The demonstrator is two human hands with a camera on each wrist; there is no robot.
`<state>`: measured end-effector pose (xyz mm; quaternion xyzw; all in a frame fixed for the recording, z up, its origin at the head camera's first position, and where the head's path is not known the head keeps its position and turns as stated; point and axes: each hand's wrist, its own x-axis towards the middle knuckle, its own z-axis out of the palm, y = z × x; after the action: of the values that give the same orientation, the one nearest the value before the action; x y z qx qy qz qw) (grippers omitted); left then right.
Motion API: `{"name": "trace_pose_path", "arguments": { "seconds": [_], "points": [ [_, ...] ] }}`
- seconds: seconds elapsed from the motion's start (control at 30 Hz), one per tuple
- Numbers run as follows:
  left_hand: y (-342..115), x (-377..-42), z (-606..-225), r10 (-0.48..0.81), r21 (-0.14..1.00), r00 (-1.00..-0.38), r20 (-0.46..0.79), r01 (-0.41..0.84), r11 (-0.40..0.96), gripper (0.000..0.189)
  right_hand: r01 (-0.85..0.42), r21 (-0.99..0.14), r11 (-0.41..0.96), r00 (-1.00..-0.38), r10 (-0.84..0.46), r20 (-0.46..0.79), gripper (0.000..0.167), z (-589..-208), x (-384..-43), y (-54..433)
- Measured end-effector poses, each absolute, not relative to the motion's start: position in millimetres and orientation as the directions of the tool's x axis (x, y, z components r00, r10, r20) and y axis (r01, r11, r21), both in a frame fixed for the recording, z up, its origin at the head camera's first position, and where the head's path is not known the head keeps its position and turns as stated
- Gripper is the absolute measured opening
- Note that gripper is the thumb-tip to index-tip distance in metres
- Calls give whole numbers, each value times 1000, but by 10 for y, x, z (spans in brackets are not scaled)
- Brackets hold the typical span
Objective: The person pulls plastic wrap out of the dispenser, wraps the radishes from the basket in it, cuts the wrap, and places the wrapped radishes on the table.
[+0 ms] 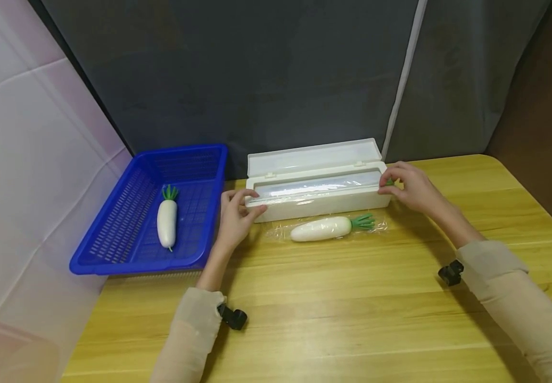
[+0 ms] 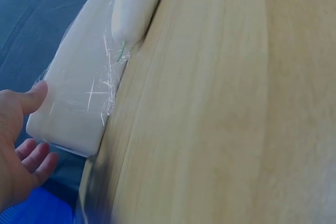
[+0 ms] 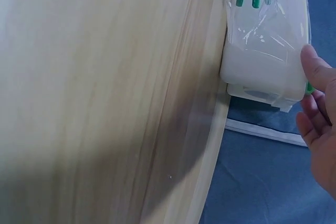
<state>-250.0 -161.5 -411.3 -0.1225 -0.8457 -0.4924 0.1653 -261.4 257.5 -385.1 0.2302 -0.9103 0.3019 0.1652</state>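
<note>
A long white cling film dispenser (image 1: 323,205) stands with its hinged lid (image 1: 314,157) raised, and a film roll (image 1: 319,183) shows inside. My left hand (image 1: 235,218) holds its left end, the thumb at the front edge and the index finger over the top. At the opposite end, my right hand (image 1: 410,186) pinches a small green slider (image 1: 389,182), also partly visible in the right wrist view between thumb and fingers. Clear film hangs over the dispenser's front. Just before it lies a white radish (image 1: 321,229) with green stalks, in clear film on the table.
At the left, a blue plastic basket (image 1: 204,239) holds another white radish (image 1: 166,223), its stalks pointing to the back. A dark grey curtain (image 1: 276,80) hangs behind the wooden table (image 1: 333,308). A pale sheet (image 1: 26,159) closes off the left side.
</note>
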Motion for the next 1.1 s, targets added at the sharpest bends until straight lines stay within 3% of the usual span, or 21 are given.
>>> {"name": "trace_pose_path", "arguments": {
  "seconds": [0.27, 0.57, 0.9, 1.1],
  "points": [
    [-1641, -2483, -4100, 51, 773, -887, 460, 428, 469, 16, -530, -447, 721, -829, -330, 452, 15, -3852, -2622, 2552],
    [-1676, -2494, -4067, 91, 794, -891, 445, 440, 420, 11, -531, -441, 724, -829, -335, 448, 14, -3851, -2622, 2554],
    [-1682, -2480, -4062, 134, 826, -896, 423, 442, 350, 9, -579, -388, 717, -772, -330, 543, 20, -3864, -2556, 2554],
    [-1658, -2436, -4034, 143, 862, -916, 374, 401, 310, 9, -559, -446, 699, -803, -321, 503, 15, -3805, -2498, 2564]
  ]
}}
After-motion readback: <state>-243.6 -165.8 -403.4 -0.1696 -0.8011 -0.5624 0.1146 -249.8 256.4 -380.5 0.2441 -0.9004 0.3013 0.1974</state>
